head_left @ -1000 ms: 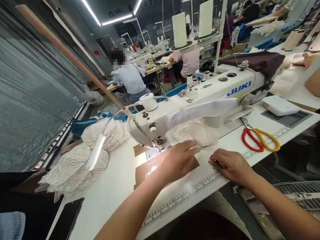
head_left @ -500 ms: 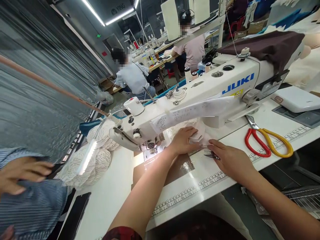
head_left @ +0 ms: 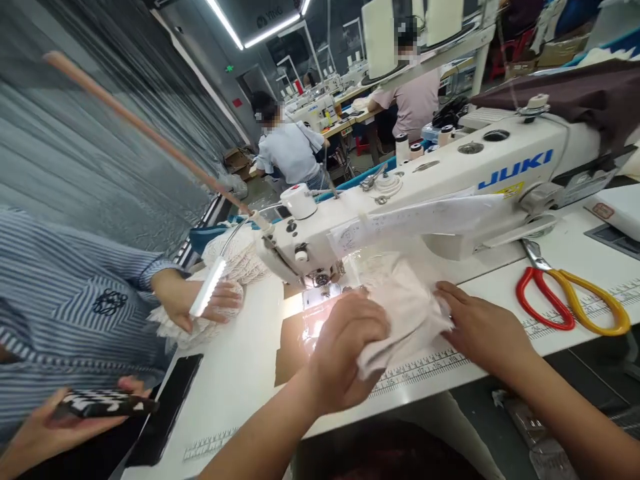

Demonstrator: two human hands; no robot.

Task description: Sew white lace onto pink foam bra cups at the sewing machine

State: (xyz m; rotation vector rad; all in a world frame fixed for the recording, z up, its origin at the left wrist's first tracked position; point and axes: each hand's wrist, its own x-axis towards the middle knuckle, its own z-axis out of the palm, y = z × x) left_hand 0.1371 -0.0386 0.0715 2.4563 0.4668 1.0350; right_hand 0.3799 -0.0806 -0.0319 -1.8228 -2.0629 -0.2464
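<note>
- your left hand (head_left: 347,350) curled its fingers round the pale pink, soft cloth (head_left: 403,310), on the white sewing machine's (head_left: 440,177) near side, seemingly steadying it.
- your right hand (head_left: 483,327) met its right edge, fingers slightly spread; any grip couldn't be told.

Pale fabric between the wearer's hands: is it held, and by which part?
The left hand grips the pale fabric by its near left edge. The right hand is at its right edge; grip unclear.

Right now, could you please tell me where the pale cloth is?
In the head view, the pale cloth is right of centre, between the left hand and the right hand, on the near side of the sewing machine.
</note>
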